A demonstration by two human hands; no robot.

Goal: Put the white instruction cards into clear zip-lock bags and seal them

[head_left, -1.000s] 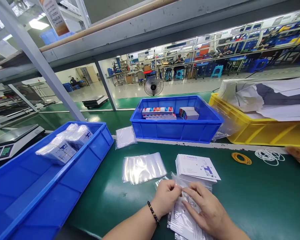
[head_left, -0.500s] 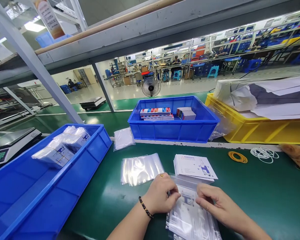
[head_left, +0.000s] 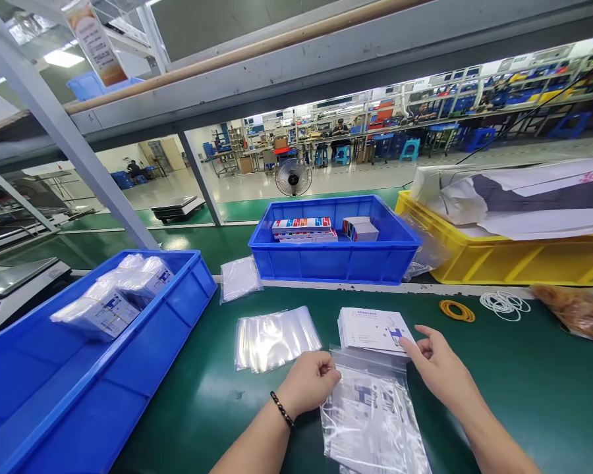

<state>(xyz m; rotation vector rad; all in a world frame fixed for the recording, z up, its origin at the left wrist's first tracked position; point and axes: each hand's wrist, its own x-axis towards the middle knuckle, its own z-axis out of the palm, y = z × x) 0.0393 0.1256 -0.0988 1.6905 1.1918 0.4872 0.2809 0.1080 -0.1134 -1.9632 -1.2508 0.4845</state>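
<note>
A clear zip bag (head_left: pixel 375 421) with a printed card inside lies on the green bench, on top of other bags. My left hand (head_left: pixel 310 385) pinches its upper left edge between thumb and fingers. Just beyond the bag is a stack of white printed cards (head_left: pixel 370 331) with a blue design. My right hand (head_left: pixel 437 362) reaches to the right side of that stack, thumb and fingers apart, the thumb at the top card's corner. To the left of the stack, several clear flat bags (head_left: pixel 277 339) lie fanned out.
At left stands a blue bin (head_left: pixel 178 329) holding banded bagged packs (head_left: pixel 111 308). Another blue bin (head_left: pixel 326 260) with printed boxes and a yellow crate (head_left: pixel 514 263) line the back. Yellow rubber bands (head_left: pixel 457 311) and white bands (head_left: pixel 504 305) lie at right.
My right hand has left the zip bag and moved up and right to the card stack, its fingers opening. My left hand stays at the bag, slightly lower and left.
</note>
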